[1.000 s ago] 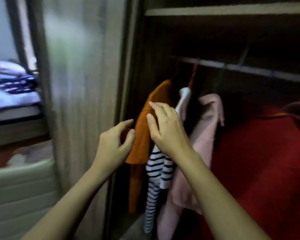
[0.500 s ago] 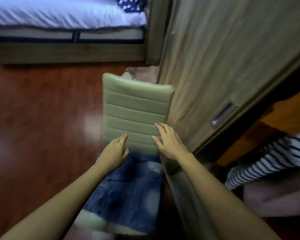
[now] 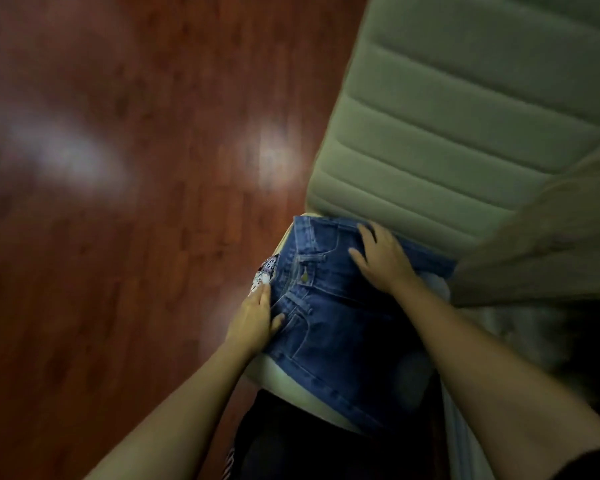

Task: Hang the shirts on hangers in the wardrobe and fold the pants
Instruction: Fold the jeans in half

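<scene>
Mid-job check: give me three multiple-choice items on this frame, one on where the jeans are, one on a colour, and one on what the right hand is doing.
1. Where do the jeans lie?
A. on a hanger
B. on the chair seat
C. on a bed

2. What colour is the chair backrest?
A. pale green
B. bright red
C. black

3. How does the right hand meet the jeans?
A. makes a fist away from them
B. lifts them into the air
C. lies on them, fingers spread

Answers:
1 B, the denim is spread over the seat just below the backrest.
2 A, its padded ribs look pale green.
3 C, the palm and straight fingers rest on the waistband end.
</scene>
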